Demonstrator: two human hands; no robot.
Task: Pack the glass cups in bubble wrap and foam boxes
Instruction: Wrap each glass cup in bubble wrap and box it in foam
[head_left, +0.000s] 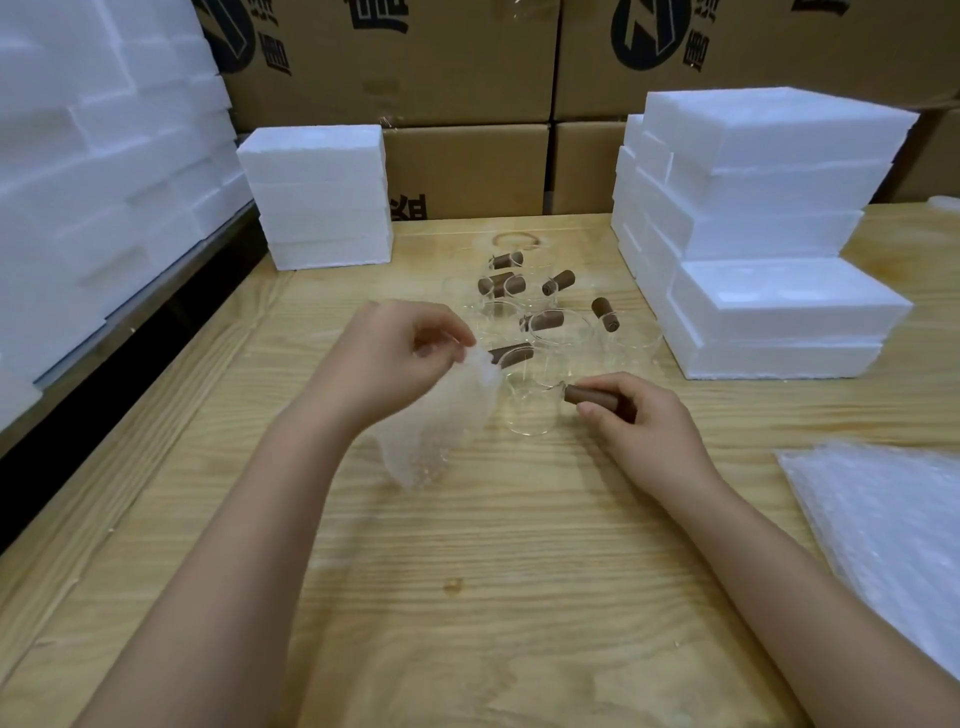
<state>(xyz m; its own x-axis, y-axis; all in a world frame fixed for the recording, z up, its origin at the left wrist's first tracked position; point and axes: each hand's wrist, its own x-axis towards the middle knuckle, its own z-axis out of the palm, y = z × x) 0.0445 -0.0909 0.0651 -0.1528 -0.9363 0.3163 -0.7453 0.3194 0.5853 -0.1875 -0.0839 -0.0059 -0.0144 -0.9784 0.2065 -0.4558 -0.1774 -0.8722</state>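
Note:
My right hand (641, 421) grips the brown wooden handle of a clear glass cup (532, 410), which is near the table's middle. To its left, my left hand (400, 353) pinches the top edge of a bubble wrap sheet (441, 421) that hangs down from my fingers, just left of the cup. Behind them stand several more glass cups with brown handles (545, 312), grouped on the wooden table (493, 571). White foam boxes (769, 312) are stacked at the right, and another foam stack (322, 197) sits at the back left.
A pile of bubble wrap sheets (893, 535) lies at the right table edge. Tall foam stacks (104, 182) line the left side beyond the table. Cardboard cartons (467, 78) form the back wall.

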